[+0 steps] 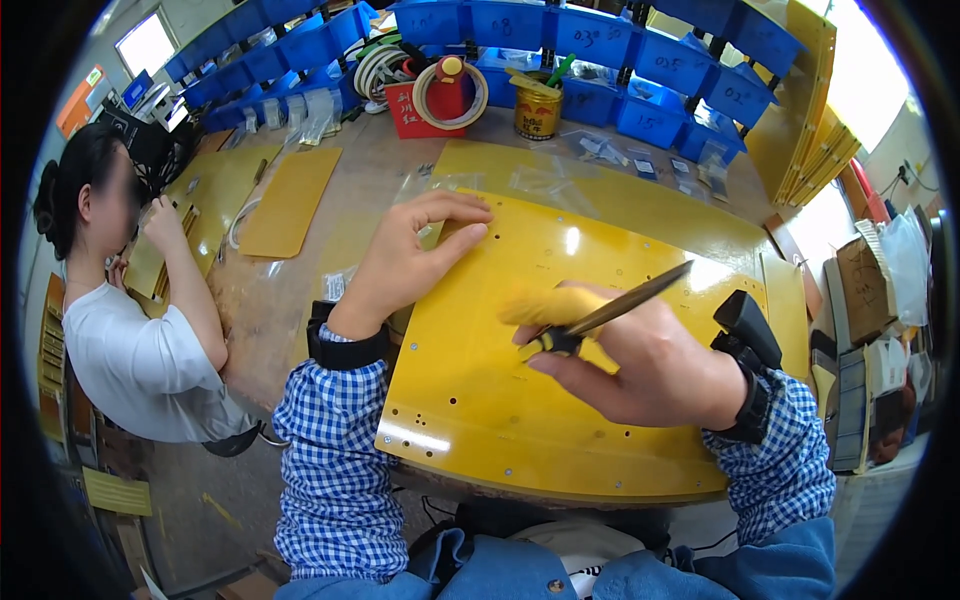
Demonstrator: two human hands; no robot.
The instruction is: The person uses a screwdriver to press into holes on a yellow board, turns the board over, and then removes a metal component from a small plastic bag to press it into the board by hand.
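Note:
A large glossy yellow panel (pixel 480 370) with small holes and metal inserts lies in front of me on the workbench. My left hand (pixel 410 250) rests at its far left corner, fingers curved and thumb apart, gripping nothing I can see. Over the panel's middle, my right hand (pixel 640 350) is closed around a slim dark tool (pixel 635 297), whose pointed end slants up to the right. Its other end is black and yellow and faces the panel; the exact kind is unclear. Something yellow and blurred covers the fingers there. Both wrists wear black bands.
Blue bins (pixel 590 35) stand in rows along the back. Before them are a tape roll (pixel 481 95), a red box (pixel 408 118) and a gold can (pixel 538 108). A co-worker (pixel 140 330) sits at left near a yellow board (pixel 290 200). Boxes (pixel 862 290) are stacked at right.

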